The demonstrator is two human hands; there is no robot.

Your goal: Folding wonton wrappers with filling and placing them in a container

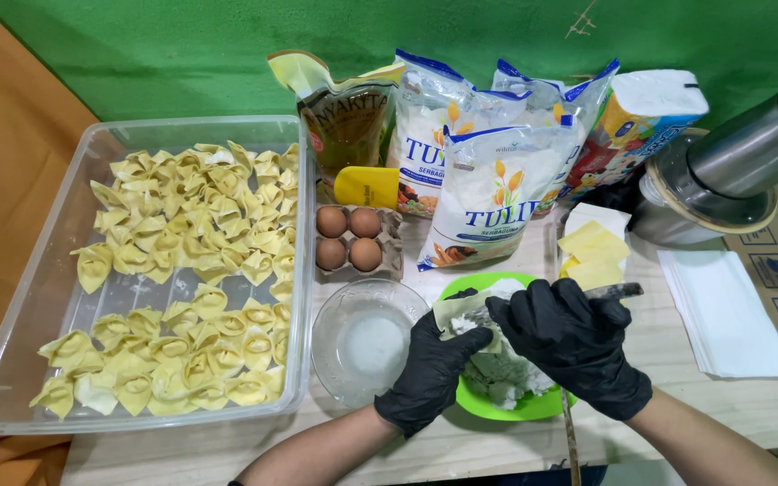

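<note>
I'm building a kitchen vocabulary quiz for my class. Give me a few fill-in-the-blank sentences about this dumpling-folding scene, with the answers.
1. The grey cardboard egg tray holds ___ brown eggs.
2. Both hands, left hand and right hand, wear ___ gloves.
3. The white filling sits on a round ___ plastic plate.
4. The folded yellow dumplings lie in a clear plastic ___.

Answers: four; black; green; tub
</note>
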